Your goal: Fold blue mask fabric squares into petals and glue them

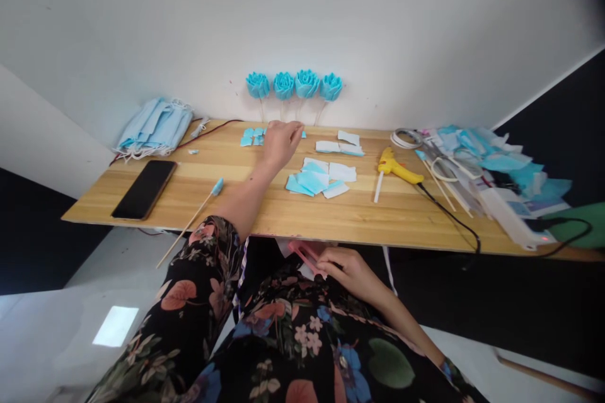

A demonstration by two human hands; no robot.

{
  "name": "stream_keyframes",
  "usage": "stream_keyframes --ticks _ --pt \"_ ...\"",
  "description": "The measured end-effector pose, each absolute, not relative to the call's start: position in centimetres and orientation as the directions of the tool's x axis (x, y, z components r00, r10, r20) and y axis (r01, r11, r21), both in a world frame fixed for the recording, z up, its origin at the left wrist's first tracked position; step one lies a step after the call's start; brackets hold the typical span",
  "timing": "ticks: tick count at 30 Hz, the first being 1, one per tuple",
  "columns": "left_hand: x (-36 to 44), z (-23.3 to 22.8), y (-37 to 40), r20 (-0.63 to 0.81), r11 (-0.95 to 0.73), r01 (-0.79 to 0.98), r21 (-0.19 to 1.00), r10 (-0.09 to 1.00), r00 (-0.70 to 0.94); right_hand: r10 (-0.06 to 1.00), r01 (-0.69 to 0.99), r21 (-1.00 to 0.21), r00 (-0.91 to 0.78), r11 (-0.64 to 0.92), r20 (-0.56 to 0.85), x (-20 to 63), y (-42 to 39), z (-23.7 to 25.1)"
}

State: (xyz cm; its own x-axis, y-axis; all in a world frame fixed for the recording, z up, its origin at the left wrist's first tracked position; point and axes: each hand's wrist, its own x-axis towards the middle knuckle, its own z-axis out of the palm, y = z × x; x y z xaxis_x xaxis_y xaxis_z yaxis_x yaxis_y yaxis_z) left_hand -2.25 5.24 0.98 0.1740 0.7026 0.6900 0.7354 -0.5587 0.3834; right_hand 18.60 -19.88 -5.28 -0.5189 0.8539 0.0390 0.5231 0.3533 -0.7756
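My left hand [282, 141] reaches over the back of the wooden table, among small cut blue pieces [246, 140]. Its fingers curl downward and closed; the fingertips and anything in them are hidden. Low at my lap, under the table's front edge, my right hand [344, 269] is closed on a pink plastic thing with a long loop [306, 254], its lower part hidden. Larger blue and white fabric pieces [314, 179] lie in a loose overlapping pile right of my left forearm. White strips [328, 147] lie behind them. A thin stick with a blue bud [217, 187] overhangs the front edge.
Several blue fabric flowers [307, 84] lean on the wall. Face masks [155, 129] and a phone [144, 190] lie left. To the right are a yellow glue gun [399, 169], tape [406, 138], white-handled scissors [456, 168], blue scraps [496, 148] and a power strip [517, 220].
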Motion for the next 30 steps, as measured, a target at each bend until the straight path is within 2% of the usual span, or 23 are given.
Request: stream_keyframes --ticks 4,8,18,26,30 --pt "-2.0 1.1 5.3 0.687 -0.602 0.73 0.324 0.68 0.256 0.85 0.507 -0.783 -0.524 0.361 0.053 18.3 -20.4 -5.0" --pt "-2.0 1.0 5.4 0.669 -0.576 0.739 0.348 0.705 0.235 0.831 0.49 -0.785 -0.554 0.38 0.056 17.9 -20.8 -4.3" --pt "-2.2 0.6 5.7 0.671 -0.526 0.769 0.364 0.721 0.175 0.794 0.44 -0.759 -0.586 0.48 0.162 17.5 -20.4 -3.1" --pt "-2.3 0.8 5.5 0.643 -0.525 0.794 0.307 0.73 0.234 0.791 0.398 -0.769 -0.571 0.501 0.219 17.4 -19.1 -2.5" --pt "-2.7 0.9 5.6 0.619 -0.5 0.81 0.307 0.751 0.229 0.74 0.342 -0.747 -0.609 0.57 0.286 16.7 -18.7 -2.2"
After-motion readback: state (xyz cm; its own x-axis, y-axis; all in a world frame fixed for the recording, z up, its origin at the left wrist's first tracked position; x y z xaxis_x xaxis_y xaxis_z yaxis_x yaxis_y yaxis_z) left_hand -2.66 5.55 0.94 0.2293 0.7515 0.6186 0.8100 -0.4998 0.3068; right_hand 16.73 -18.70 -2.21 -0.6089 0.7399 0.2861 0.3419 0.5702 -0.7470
